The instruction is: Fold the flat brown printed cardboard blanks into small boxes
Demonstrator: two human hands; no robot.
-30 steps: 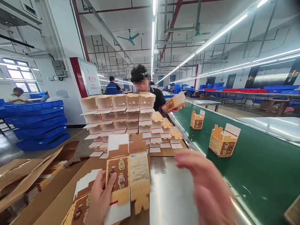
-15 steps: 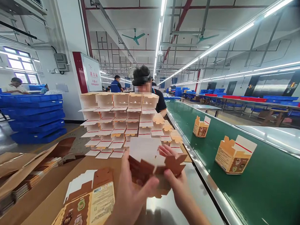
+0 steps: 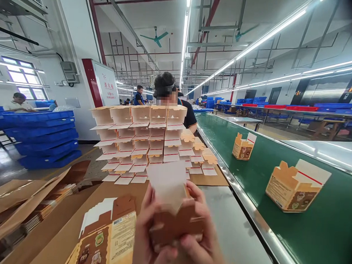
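Between my hands is a partly folded carton, brown flaps towards me and a white panel standing up at the back. My left hand wraps its left side, thumb near the bottom. On the right side my right hand grips it, the thumb pressed low on the brown flaps. Motion blurs the carton's lower part, and its base is hidden. Flat printed cartons lie overlapped to the left of my left hand. Beyond the carton stands a stack of open folded boxes, several rows high.
A green conveyor belt on the right carries two open boxes, the nearer box and a farther box. A co-worker is behind the stack. Blue trays are piled at left, beyond a cardboard bin of flat cartons.
My hands have drawn the carton lower, its brown flaps now closer together and facing me. Both boxes on the belt appear farther right, the nearer one larger. The view has shifted slightly.
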